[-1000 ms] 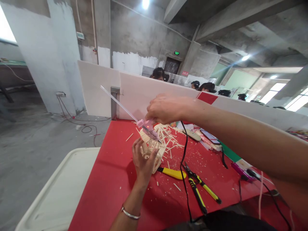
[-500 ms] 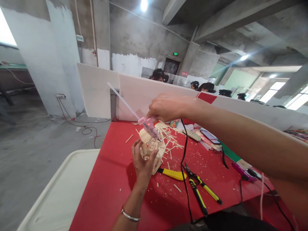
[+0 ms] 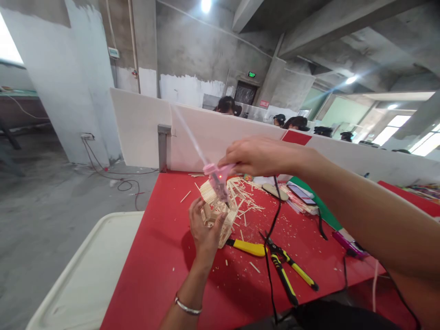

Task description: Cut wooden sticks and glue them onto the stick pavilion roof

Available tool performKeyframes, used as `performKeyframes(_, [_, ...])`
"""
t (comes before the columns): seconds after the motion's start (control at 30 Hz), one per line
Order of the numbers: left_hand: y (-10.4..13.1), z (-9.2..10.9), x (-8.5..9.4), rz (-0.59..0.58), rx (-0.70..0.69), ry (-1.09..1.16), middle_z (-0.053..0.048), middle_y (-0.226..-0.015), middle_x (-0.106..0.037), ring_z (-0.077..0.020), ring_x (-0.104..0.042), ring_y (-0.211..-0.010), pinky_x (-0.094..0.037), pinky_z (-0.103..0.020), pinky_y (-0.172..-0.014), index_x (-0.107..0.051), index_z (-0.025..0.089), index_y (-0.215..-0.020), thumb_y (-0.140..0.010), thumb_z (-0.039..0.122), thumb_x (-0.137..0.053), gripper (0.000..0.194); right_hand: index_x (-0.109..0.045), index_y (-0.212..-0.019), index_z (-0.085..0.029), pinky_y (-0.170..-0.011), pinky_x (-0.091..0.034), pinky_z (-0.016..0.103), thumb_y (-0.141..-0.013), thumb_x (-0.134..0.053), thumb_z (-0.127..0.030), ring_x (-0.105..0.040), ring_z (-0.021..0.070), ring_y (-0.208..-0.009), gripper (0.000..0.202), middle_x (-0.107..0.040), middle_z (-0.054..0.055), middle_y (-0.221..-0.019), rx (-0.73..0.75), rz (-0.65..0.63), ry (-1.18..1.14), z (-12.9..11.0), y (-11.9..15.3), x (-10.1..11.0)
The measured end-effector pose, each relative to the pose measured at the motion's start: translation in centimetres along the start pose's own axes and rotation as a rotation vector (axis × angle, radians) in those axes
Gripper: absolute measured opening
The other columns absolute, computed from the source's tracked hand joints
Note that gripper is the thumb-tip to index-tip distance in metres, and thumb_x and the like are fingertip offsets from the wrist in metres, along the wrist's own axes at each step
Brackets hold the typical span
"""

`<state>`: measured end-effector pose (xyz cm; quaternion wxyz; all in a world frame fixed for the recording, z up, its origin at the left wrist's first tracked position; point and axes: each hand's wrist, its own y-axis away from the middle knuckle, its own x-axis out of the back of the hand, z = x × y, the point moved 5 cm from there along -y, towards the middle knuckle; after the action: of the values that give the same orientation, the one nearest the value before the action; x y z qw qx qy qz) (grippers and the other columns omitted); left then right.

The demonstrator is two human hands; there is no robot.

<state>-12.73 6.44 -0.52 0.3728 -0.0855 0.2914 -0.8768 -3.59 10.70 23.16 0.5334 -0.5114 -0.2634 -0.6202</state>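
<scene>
A pink glue gun (image 3: 217,183) with a long clear glue stick in its rear hangs nozzle down from my right hand (image 3: 245,156), whose fingers are closed round its handle. The nozzle tip is at the upper right part of a pale wooden-stick structure (image 3: 223,227); whether they touch cannot be made out. My left hand (image 3: 204,229) grips that structure from the left and front, thumb on the near side. Loose sticks (image 3: 245,197) lie behind and to the right of it.
On the red table (image 3: 154,256) lie a yellow-handled cutter (image 3: 249,247), black-and-yellow pliers (image 3: 283,266) and a phone (image 3: 300,194). A black cord (image 3: 270,247) hangs in front. White partition (image 3: 223,142) behind, people beyond; pale stool (image 3: 99,256) at left.
My right hand has shifted slightly right, and the glue gun has tilted more upright, its nozzle staying near the structure. The black cord has swung right. My left hand has barely moved.
</scene>
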Motion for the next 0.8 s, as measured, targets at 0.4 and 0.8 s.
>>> performKeyframes(0.4, [0.0,0.1,0.0,-0.006,-0.008,-0.029,-0.013,-0.121,-0.052,-0.0274,-0.05,-0.114,-0.041,-0.045,-0.095,-0.05,0.02,-0.115,-0.072,0.035,-0.072,0.05,-0.059,-0.095,-0.017,-0.06,-0.041,0.025,-0.086,-0.051,-0.043,-0.051,0.0143,-0.064,0.028,-0.061,0.001,-0.075,-0.903,0.567,-0.567,-2.8,16.0,-12.1])
performKeyframes(0.8, [-0.3,0.2,-0.2,-0.05,-0.023,-0.004,-0.012,-0.127,-0.048,-0.0259,-0.048,-0.117,-0.041,-0.043,-0.096,-0.049,0.021,-0.119,-0.075,0.034,-0.07,0.051,-0.062,-0.103,-0.016,-0.068,-0.045,0.025,-0.084,-0.054,-0.043,-0.057,0.0165,-0.073,0.034,-0.067,0.004,-0.086,-0.95,0.628,-0.838,-4.3,16.0,-15.5])
